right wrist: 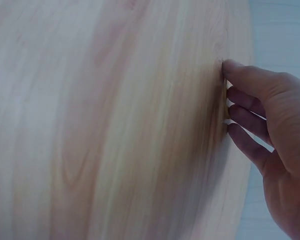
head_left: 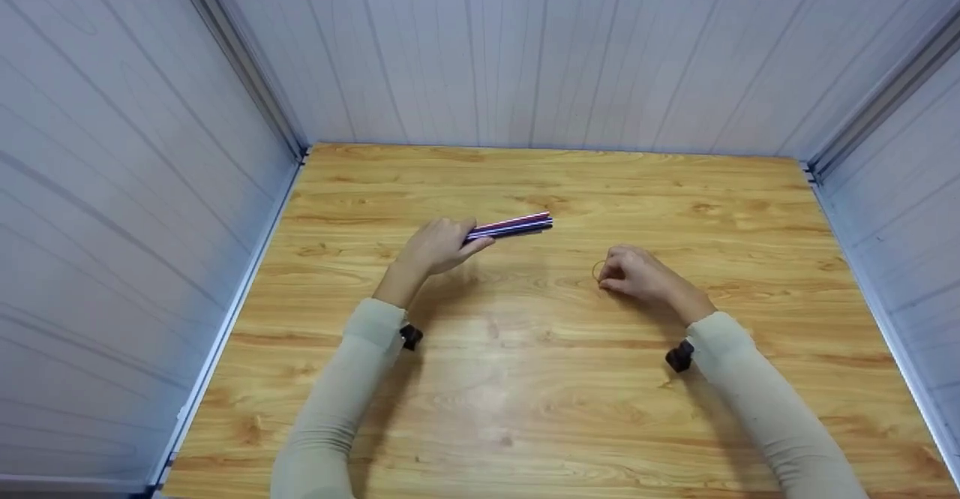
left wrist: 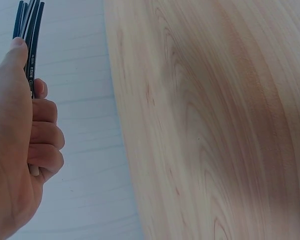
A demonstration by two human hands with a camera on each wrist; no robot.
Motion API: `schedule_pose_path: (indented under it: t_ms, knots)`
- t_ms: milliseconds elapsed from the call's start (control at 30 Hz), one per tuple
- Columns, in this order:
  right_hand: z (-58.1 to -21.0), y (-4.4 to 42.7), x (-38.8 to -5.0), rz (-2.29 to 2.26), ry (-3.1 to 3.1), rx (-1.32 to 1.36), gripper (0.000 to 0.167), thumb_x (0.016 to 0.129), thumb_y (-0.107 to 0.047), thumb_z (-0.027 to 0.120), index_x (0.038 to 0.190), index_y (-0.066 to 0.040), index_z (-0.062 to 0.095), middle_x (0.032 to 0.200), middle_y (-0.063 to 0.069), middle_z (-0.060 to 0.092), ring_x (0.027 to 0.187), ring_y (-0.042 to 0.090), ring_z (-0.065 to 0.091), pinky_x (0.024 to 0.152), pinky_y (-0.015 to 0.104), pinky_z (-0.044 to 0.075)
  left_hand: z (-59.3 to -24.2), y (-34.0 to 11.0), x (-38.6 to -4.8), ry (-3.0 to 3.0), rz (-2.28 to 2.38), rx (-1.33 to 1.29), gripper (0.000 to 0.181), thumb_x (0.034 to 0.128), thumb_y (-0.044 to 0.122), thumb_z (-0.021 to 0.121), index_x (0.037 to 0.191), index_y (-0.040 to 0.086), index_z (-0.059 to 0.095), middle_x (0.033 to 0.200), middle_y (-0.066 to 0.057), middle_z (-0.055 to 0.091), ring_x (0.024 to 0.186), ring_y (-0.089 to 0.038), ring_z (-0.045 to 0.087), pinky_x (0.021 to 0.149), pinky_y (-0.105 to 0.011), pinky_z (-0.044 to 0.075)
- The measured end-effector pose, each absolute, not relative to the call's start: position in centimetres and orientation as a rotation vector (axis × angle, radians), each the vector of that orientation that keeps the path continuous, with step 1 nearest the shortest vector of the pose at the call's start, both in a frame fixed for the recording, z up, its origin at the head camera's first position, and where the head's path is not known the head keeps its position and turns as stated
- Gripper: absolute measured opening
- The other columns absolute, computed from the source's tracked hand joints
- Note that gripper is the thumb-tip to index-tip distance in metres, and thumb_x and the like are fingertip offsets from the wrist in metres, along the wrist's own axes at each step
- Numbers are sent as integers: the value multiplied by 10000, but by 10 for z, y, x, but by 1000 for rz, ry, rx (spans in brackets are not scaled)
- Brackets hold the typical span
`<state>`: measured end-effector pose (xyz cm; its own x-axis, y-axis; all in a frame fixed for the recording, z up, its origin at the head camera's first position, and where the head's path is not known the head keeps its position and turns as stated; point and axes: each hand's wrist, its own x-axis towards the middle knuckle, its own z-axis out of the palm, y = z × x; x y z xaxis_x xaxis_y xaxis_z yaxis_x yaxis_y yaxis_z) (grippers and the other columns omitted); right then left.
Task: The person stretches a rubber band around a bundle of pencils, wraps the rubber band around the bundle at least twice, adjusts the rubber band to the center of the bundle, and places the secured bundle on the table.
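My left hand (head_left: 439, 246) grips a bundle of pencils (head_left: 517, 224) above the table, left of the middle. In the left wrist view the fingers are curled round the dark pencils (left wrist: 34, 55), whose free ends stick out past the thumb. To the right, my right hand (head_left: 636, 270) pinches a thin yellowish rubber band (head_left: 594, 270) low over the table. Part of its loop shows beyond the fingertips. In the right wrist view the right hand (right wrist: 285, 115) has its fingertips close to the wood, and the band is hard to make out there.
A wood-grain table (head_left: 495, 379) lies beneath both hands. Pale panel walls (head_left: 510, 56) stand at its back, left and right edges. Dark wrist cameras sit on both cuffs, the right camera (head_left: 679, 356) close over the wood.
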<state>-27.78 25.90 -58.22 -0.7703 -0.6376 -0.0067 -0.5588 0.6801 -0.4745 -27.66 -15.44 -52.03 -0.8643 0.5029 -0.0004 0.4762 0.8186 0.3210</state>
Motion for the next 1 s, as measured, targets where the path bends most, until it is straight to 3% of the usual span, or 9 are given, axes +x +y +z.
schedule_pose_path:
  t_ms: [267, 433, 600, 767, 900, 1000]
  knots:
    - [-587, 257, -276, -678, 2795, -992, 93, 971, -65, 784, 891, -78, 737, 937, 77, 694, 909, 198, 575, 851, 410, 508, -520, -153, -275, 2906, 491, 771, 559, 1167, 568, 538, 1119, 26, 666, 789, -10, 484, 702, -165, 460, 659, -311, 384]
    - [-591, 260, -274, -1068, 2741, -686, 55, 958, -34, 754, 915, -69, 750, 923, 89, 771, 841, 70, 620, 780, 226, 509, -523, -153, -274, 2907, 484, 767, 554, 1164, 572, 543, 1120, 33, 666, 782, -8, 475, 699, -165, 453, 658, -310, 373]
    - [-598, 260, -276, -1623, 2531, -384, 115, 1028, 15, 742, 1043, 129, 744, 888, 21, 824, 801, -21, 714, 779, 133, 566, -527, -153, -274, 2890, 480, 739, 570, 1162, 586, 536, 1140, 33, 670, 781, -7, 463, 703, -168, 449, 667, -322, 380]
    - [-600, 258, -278, -2069, 2223, -280, 250, 1062, 94, 682, 1234, 274, 655, 845, -92, 818, 804, 36, 799, 823, 235, 675, -527, -152, -274, 2894, 486, 765, 564, 1160, 583, 542, 1096, 39, 675, 776, 2, 460, 698, -164, 447, 658, -316, 371]
    - [-597, 255, -276, -2293, 1999, -313, 164, 1073, 134, 623, 1128, 164, 774, 893, -15, 843, 817, 100, 824, 798, 284, 694, -527, -153, -275, 2904, 502, 785, 544, 1158, 568, 558, 1064, 44, 675, 770, 6, 465, 688, -159, 444, 643, -305, 358]
    - [-594, 254, -275, -2403, 1837, -295, 349, 1077, 153, 554, 1046, -8, 862, 918, 16, 863, 827, 127, 838, 765, 274, 688, -528, -152, -275, 2908, 498, 787, 540, 1159, 563, 561, 1058, 44, 674, 775, 4, 468, 693, -160, 448, 647, -307, 362]
